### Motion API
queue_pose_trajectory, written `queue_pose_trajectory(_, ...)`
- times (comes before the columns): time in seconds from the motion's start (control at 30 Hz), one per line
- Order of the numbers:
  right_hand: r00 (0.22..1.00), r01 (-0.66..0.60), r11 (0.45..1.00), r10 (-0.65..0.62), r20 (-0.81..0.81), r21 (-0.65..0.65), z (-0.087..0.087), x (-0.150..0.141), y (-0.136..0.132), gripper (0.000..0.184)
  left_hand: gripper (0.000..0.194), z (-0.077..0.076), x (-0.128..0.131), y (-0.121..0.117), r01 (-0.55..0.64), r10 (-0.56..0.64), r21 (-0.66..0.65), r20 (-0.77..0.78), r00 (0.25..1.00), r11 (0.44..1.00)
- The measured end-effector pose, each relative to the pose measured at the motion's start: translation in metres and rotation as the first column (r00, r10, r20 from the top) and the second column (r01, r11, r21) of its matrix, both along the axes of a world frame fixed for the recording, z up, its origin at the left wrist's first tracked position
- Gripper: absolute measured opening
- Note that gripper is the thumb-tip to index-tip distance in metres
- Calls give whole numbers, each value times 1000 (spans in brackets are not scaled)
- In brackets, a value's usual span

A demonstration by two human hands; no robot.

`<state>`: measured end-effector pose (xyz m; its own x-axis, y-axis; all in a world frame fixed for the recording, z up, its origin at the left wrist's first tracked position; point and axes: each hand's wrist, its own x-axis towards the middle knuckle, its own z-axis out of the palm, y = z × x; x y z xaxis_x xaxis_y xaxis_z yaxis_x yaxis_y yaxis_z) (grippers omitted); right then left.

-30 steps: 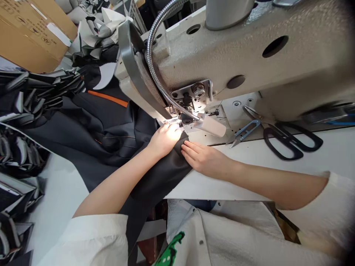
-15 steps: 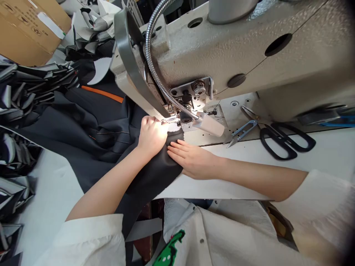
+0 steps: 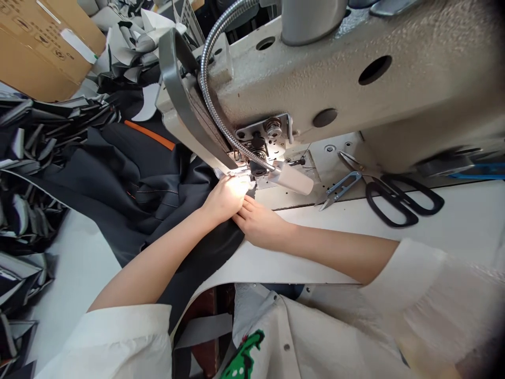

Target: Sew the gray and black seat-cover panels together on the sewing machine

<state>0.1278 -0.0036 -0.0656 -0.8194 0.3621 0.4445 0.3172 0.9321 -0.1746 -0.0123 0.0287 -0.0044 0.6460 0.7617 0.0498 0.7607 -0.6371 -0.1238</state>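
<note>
My left hand (image 3: 229,199) lies on a dark panel of black fabric (image 3: 160,173), its fingers bent down on the cloth beside the sewing machine's presser foot. Strong lamp light washes out those fingertips. My right hand (image 3: 262,223) rests at the cloth's right edge, fingers stretched out and close together, their tips meeting the left hand; its thumb is hidden. Above both hands stands the sewing machine (image 3: 307,87), with its small lamp (image 3: 292,178) just right of the needle area. The needle itself cannot be made out. An orange strip (image 3: 150,135) shows on the fabric.
Black-handled scissors (image 3: 392,200) and blue thread snips (image 3: 340,187) lie right of the lamp, on the machine bed and white table (image 3: 315,266). Stacked dark pieces (image 3: 35,131) crowd the left side. A cardboard box (image 3: 43,52) stands at the far left.
My left hand first drew back left from the presser foot, then returned beside it. My right hand slid left along the fabric and now touches the left one. The fabric's near right edge shifted left.
</note>
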Motion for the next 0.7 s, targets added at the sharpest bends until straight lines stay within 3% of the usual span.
queue_pose_trajectory(0.23,998,-35,999,35,42,-11,11,8,11,34,26,-6,0,1,-9,8,59,23,1000,998)
queue_pose_trajectory(0.37,984,126,992,-124,128,-3,22,21,23,32,27,0,4,0,-58,55,61,56,997,996)
queue_pose_trajectory(0.47,953,279,959,-269,139,-57,22,28,33,23,25,11,11,-16,-151,150,6,84,985,988)
queue_pose_trajectory(0.6,936,348,922,-330,127,-169,14,32,49,32,32,23,18,-46,-252,251,-3,-79,965,968)
queue_pose_trajectory(0.7,956,294,924,-279,96,-243,6,34,63,44,12,24,12,-49,-224,210,-51,-191,959,973)
